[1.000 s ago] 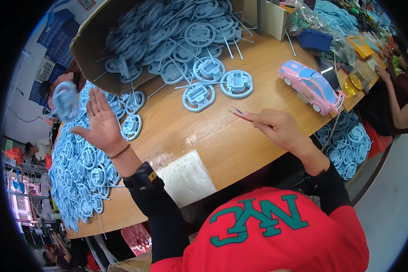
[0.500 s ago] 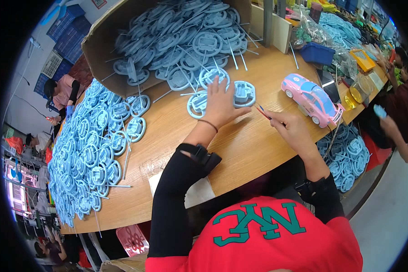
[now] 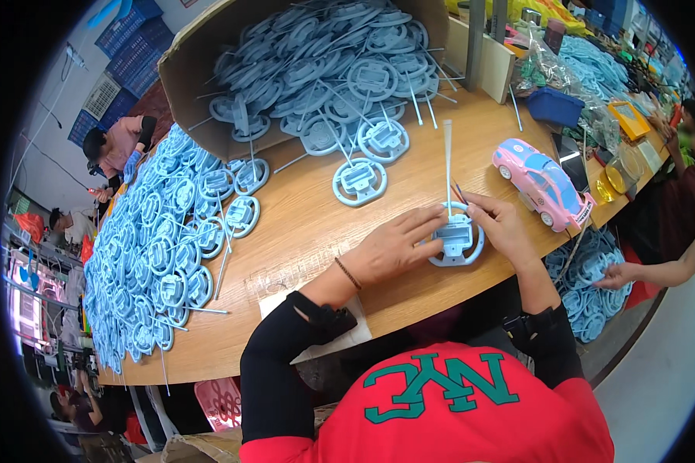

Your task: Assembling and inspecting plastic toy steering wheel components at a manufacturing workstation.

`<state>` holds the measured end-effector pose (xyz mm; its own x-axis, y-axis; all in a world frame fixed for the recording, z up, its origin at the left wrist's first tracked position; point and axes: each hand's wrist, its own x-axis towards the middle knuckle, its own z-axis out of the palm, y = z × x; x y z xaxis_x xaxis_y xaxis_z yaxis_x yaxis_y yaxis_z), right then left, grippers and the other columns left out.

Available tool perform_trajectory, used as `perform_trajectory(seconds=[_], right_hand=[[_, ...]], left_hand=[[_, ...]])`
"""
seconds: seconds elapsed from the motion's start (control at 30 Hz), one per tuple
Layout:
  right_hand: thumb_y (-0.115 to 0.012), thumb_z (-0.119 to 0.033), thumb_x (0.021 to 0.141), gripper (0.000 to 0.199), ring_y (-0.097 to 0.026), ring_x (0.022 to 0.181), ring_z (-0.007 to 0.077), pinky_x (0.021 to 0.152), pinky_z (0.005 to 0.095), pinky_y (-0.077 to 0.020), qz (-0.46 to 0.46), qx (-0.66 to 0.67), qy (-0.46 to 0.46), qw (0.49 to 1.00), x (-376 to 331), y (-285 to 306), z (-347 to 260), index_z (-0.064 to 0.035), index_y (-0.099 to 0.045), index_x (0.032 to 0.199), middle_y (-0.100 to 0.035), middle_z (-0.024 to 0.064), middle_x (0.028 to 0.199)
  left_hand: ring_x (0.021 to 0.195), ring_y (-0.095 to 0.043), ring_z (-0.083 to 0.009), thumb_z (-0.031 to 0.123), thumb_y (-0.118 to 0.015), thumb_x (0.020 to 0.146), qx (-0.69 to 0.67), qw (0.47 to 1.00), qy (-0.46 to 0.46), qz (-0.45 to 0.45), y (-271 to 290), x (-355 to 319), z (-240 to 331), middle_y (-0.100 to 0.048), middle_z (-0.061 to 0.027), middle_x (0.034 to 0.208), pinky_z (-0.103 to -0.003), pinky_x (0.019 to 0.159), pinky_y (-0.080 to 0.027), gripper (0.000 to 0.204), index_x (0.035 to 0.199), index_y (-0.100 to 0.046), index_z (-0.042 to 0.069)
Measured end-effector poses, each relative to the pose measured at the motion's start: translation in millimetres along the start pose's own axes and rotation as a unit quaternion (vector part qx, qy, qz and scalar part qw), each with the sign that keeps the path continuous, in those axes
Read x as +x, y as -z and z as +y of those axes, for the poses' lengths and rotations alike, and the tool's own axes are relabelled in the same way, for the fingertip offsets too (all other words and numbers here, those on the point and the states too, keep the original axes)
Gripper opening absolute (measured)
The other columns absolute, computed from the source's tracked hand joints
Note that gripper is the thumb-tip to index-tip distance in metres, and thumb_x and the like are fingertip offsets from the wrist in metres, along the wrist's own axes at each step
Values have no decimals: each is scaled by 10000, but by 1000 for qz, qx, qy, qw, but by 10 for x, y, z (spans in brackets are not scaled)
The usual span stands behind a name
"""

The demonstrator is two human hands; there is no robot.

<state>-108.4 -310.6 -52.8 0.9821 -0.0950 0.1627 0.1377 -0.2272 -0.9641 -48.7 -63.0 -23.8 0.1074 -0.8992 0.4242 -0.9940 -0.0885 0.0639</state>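
A light blue toy steering wheel with a long pale stem lies on the wooden table in front of me, its hollow centre facing up. At its left rim my left hand grips it, thumb and fingertips at the edge. Close to the upper right rim, my right hand pinches thin red and blue strands; what they belong to is hidden in the fingers. Farther off, two more blue wheels, one nearer and one behind, lie by the box opening.
A tipped cardboard box spills blue wheels at the back. Another heap covers the table's left side. On the right stand a pink toy car and a blue bin. Other people work at both sides.
My left hand has come back toward me, bringing one wheel from the group by the box to the table's near side. My right hand, still holding the strands, has shifted beside that wheel.
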Motion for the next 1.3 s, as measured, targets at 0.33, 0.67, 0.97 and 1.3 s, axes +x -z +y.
perform_trajectory(seconds=[0.33,0.67,0.97,1.3], right_hand=[[-656,-128,911,403,-585,803,44,708,201,-465,36,138,-33,989,-62,-66,-472,-37,-579,1296,-676,29,932],[-622,-20,847,352,-659,754,196,671,294,-504,-31,-155,199,967,-196,-251,-554,-109,-672,1184,-683,107,883],[-638,-81,820,339,-655,763,276,632,370,-512,-110,-320,228,913,-220,-442,-600,-191,-691,1136,-672,70,852],[-668,-107,827,320,-648,745,283,628,383,-500,-120,-266,212,933,-239,-448,-560,-221,-697,1125,-667,82,835]], left_hand=[[1211,-541,-259,190,-601,935,-724,584,342,136,124,-157,308,-504,-135,1321,-393,997,-473,578,1431,-344,39],[822,-626,-96,175,-530,992,-573,591,455,339,73,-364,88,-646,-22,948,-251,718,-535,247,1161,-594,7],[901,-634,-118,200,-558,980,-590,591,459,304,-23,-363,142,-639,-36,1044,-289,797,-548,289,1196,-570,8],[921,-634,-136,175,-591,963,-647,537,439,315,-42,-375,164,-644,-64,1067,-287,794,-545,300,1198,-563,-9]])
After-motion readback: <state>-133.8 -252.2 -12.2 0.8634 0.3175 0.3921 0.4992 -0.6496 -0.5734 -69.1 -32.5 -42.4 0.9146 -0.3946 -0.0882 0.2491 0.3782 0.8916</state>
